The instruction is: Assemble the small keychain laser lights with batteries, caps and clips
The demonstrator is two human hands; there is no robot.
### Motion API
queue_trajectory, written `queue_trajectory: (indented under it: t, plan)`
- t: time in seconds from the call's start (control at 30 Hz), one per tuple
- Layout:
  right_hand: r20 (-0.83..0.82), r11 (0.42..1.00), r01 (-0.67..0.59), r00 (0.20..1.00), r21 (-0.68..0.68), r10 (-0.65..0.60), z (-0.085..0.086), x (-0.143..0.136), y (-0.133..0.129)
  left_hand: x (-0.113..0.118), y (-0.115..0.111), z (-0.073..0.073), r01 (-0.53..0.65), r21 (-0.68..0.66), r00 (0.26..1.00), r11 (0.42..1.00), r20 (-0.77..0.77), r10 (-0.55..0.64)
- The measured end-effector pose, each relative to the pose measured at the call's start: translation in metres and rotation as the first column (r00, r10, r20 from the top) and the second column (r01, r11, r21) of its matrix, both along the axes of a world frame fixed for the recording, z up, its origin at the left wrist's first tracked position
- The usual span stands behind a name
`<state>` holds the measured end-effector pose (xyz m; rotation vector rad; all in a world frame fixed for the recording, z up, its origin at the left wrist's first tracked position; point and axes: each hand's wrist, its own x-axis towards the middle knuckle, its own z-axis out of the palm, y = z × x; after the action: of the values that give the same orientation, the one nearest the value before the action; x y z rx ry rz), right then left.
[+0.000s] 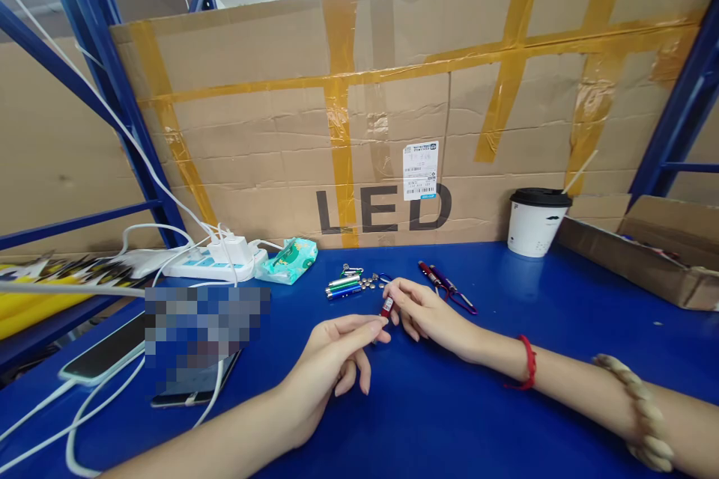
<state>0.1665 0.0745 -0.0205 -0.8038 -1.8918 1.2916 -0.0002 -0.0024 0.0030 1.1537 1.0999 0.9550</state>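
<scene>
Head camera shows us pinching a small red tube (386,308) near both ends, around the middle of the blue worktop (477,397), short of its far edge. To work it well, we should keep both grips in line with the tube, press lightly with the fingertips, and stay low so any loose part drops close by, apart from the silver discs (368,285) lying toward the far edge. Our left hand (332,359) reaches in from the near edge, thumb and forefinger closed on the tube's lower end, other fingers loosely curled; our right hand (431,314) slants in from the right edge, its thumb and fingertips gripping the upper end. Whether the lower tip is capped is too small to tell.
</scene>
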Motion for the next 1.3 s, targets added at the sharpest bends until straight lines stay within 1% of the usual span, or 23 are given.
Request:
queue_trajectory:
  t: [0.1, 0.17, 0.23, 0.33, 0.37, 0.43, 0.53, 0.6, 0.63, 0.73, 0.87, 0.97, 1.03, 1.17, 1.3]
  plan:
    - [-0.007, 1.0, -0.002, 1.0, 0.002, 0.002, -0.001, 0.0, 0.002, 0.001, -0.001, 0.0, 0.008, 0.008, 1.0, 1.0, -0.015, -0.008]
    - [-0.009, 1.0, -0.018, 1.0, 0.003, 0.018, -0.002, 0.001, 0.003, 0.001, -0.001, 0.001, -0.007, 0.014, 0.999, 1.0, -0.04, 0.008]
    - [-0.005, 0.999, -0.034, 0.999, -0.01, 0.034, -0.002, 0.002, 0.003, 0.001, -0.001, 0.003, -0.088, 0.048, 0.993, 0.995, -0.072, 0.092]
    - [0.005, 0.999, -0.035, 0.999, -0.035, 0.035, -0.001, 0.002, 0.001, -0.001, 0.002, 0.005, -0.257, 0.136, 0.958, 0.957, -0.097, 0.271]
    - [0.008, 0.999, -0.032, 0.999, -0.04, 0.033, 0.0, 0.002, 0.0, -0.002, 0.004, 0.005, -0.275, 0.142, 0.952, 0.951, -0.101, 0.29]
    - [0.006, 0.999, -0.032, 0.999, -0.036, 0.033, 0.002, 0.002, -0.003, -0.003, 0.006, 0.003, -0.242, 0.155, 0.955, 0.958, -0.136, 0.263]
    - [0.001, 0.999, -0.036, 0.999, -0.007, 0.036, 0.004, 0.001, -0.007, -0.004, 0.009, -0.004, -0.071, 0.221, 0.965, 0.973, -0.233, 0.123]
    - [0.005, 0.999, -0.041, 0.999, 0.005, 0.041, 0.005, 0.001, -0.008, -0.005, 0.011, -0.009, 0.035, 0.267, 0.965, 0.963, -0.258, 0.036]
    - [0.011, 0.999, -0.043, 0.999, 0.004, 0.043, 0.005, 0.001, -0.008, -0.005, 0.012, -0.011, 0.063, 0.285, 0.968, 0.956, -0.25, 0.01]
    - [0.03, 0.999, -0.043, 0.999, 0.0, 0.043, 0.004, 0.002, -0.007, -0.004, 0.013, -0.013, 0.057, 0.311, 0.978, 0.949, -0.208, 0.009]
    - [0.03, 1.0, 0.0, 1.0, -0.007, 0.0, 0.005, 0.002, -0.006, -0.002, 0.011, -0.008, 0.023, 0.284, 0.979, 0.959, -0.201, 0.036]
    - [0.071, 0.999, 0.034, 0.997, -0.005, -0.033, 0.006, 0.002, -0.007, -0.002, 0.009, -0.007, 0.019, 0.284, 0.979, 0.959, -0.199, 0.04]
    - [0.095, 0.998, 0.065, 0.993, -0.004, -0.064, 0.007, 0.001, -0.008, -0.002, 0.009, -0.009, 0.017, 0.292, 0.982, 0.956, -0.186, 0.04]
    - [0.135, 0.993, 0.114, 0.985, -0.019, -0.11, 0.005, -0.001, -0.007, -0.002, 0.008, -0.014, -0.033, 0.291, 0.988, 0.956, -0.134, 0.075]
    - [0.183, 0.991, 0.132, 0.975, -0.011, -0.128, 0.004, -0.002, -0.006, -0.001, 0.003, -0.016, -0.027, 0.27, 0.995, 0.962, -0.086, 0.052]
